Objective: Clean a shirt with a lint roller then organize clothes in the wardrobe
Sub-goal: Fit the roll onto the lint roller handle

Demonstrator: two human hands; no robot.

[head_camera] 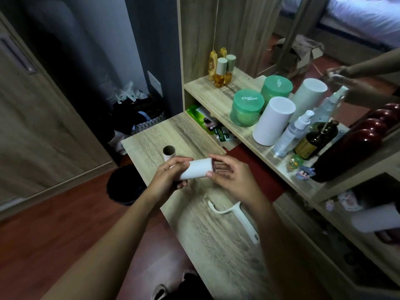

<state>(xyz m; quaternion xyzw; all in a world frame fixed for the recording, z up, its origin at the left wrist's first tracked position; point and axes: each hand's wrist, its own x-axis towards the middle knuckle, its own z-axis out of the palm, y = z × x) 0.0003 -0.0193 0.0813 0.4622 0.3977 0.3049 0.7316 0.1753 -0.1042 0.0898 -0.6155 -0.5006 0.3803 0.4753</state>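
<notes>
Lint roll (195, 169) over desk (151, 135); empty core (169, 153) behind, roller handle (246, 223) nearer.

Your white lint roll (195, 169) is held sideways above the table (190, 131); its bare white handle (246, 223) lies flat on the table nearer you, and an empty cardboard core (169, 153) lies just behind the roll

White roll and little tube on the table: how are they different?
The white roll looks thicker than the tube. The white roll lies sideways, held by the left hand and right hand; the tube stands upright on the table, untouched. Both are pale cylinders.
</notes>
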